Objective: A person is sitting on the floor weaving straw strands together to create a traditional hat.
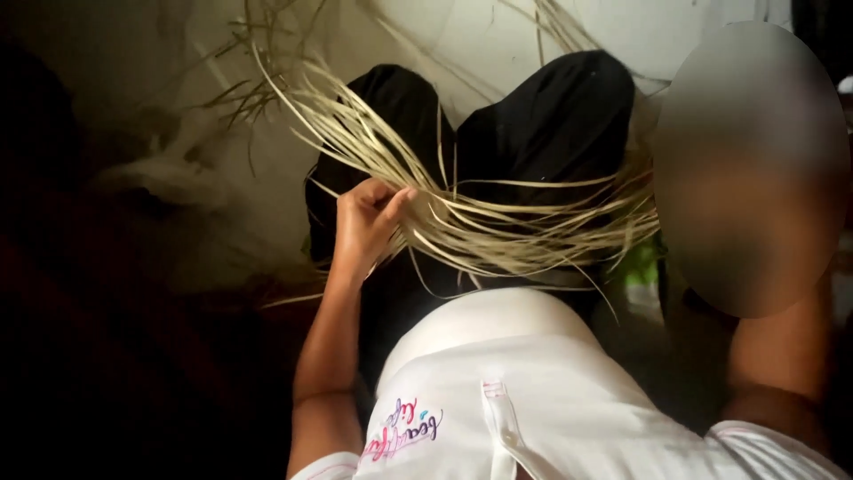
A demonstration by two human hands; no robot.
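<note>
Only one left hand (364, 227) shows, fingers closed around one bundle of pale straw strips (498, 222).

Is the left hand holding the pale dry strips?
Yes, the left hand is closed around the bundle of pale dry strips, which lies across the lap in black trousers.

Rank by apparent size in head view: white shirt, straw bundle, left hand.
1. white shirt, though it is nearest the camera, so this is unsure
2. straw bundle
3. left hand
</note>
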